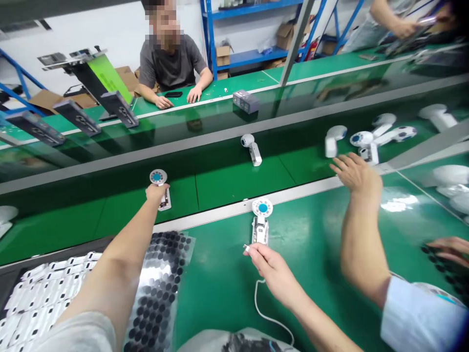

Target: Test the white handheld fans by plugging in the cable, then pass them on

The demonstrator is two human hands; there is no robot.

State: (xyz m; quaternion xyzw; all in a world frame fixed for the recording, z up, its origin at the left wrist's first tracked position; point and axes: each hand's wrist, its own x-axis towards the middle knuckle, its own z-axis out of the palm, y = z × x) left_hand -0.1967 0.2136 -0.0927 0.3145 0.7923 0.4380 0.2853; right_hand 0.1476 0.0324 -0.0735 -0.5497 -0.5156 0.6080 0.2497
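Note:
My left hand reaches forward over the green belt, its fingers closed around a white device with a round, blue-centred head. Pinched in my right hand is the metal-tipped plug of a white cable, whose cord trails down toward me. A second white round-headed device lies on the green table just beyond my right fingers, its body showing open inner parts. The hand overlaps its lower end; whether they touch, I cannot tell.
Sheets of black round stickers and white cut pieces lie at left. More white devices rest on the belt. A co-worker's hand reaches over it at right. Grey boxes stand beyond; another person sits opposite.

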